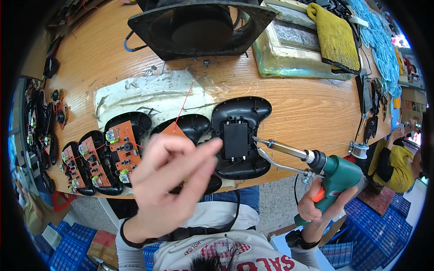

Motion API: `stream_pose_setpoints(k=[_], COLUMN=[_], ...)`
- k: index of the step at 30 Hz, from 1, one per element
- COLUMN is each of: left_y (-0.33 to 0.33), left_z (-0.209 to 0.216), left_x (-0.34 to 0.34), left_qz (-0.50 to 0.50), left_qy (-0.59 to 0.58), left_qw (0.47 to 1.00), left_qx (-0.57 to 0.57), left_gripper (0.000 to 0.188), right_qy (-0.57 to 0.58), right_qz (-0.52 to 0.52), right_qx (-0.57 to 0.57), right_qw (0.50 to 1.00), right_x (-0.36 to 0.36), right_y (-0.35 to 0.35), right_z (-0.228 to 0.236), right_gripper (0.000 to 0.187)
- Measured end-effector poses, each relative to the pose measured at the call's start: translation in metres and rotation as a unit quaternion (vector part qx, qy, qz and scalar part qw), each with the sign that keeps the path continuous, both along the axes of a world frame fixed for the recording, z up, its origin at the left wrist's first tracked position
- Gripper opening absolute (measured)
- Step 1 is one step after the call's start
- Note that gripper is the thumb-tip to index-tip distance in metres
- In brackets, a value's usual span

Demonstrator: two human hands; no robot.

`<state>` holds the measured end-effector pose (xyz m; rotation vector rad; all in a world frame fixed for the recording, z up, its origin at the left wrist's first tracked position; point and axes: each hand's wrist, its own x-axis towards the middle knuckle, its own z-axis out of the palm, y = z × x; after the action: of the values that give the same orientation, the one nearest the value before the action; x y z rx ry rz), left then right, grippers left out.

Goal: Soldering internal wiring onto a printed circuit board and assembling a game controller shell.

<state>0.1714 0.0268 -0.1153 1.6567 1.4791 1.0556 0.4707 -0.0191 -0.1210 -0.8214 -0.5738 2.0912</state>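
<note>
My right hand (323, 203) grips the handle of a green trigger soldering gun (341, 174). Its metal tip and curved feed tube point left, at the right side of a black controller-shaped plastic shell (242, 105). A black rectangular box (236, 140) with metal tabs sits in the shell's middle. My left hand (169, 187) hovers just left of this shell, slightly blurred, thumb and forefinger pinched together; what lies between them cannot be made out. Behind that hand, partly hidden, is an orange circuit board (174, 130) in another shell, with a red wire (184, 106) rising from it.
More shells holding orange circuit boards (124, 156) stand in a row at left. A dark framed fan (199, 31) stands at the back, beside a box with a yellow glove (337, 38). A solder spool (359, 150) is at right. Another person (395, 167) sits far right.
</note>
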Motion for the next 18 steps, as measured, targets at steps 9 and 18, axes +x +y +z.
stream_pose_setpoints(k=[9, 18], left_y=[0.040, 0.054], left_z=[-0.011, -0.020], left_x=[-0.012, -0.005], left_qz=[0.036, 0.035], left_qy=[0.242, 0.203], left_qw=[0.969, 0.978], left_qx=[0.023, -0.021], left_gripper=[0.021, 0.019], right_qy=[0.034, 0.029], right_qz=[-0.076, -0.055], right_qx=[-0.042, -0.037], right_qw=[0.996, 0.997], right_x=[0.006, 0.009], right_y=[0.001, 0.002], right_z=[-0.005, -0.013], right_gripper=[0.100, 0.099])
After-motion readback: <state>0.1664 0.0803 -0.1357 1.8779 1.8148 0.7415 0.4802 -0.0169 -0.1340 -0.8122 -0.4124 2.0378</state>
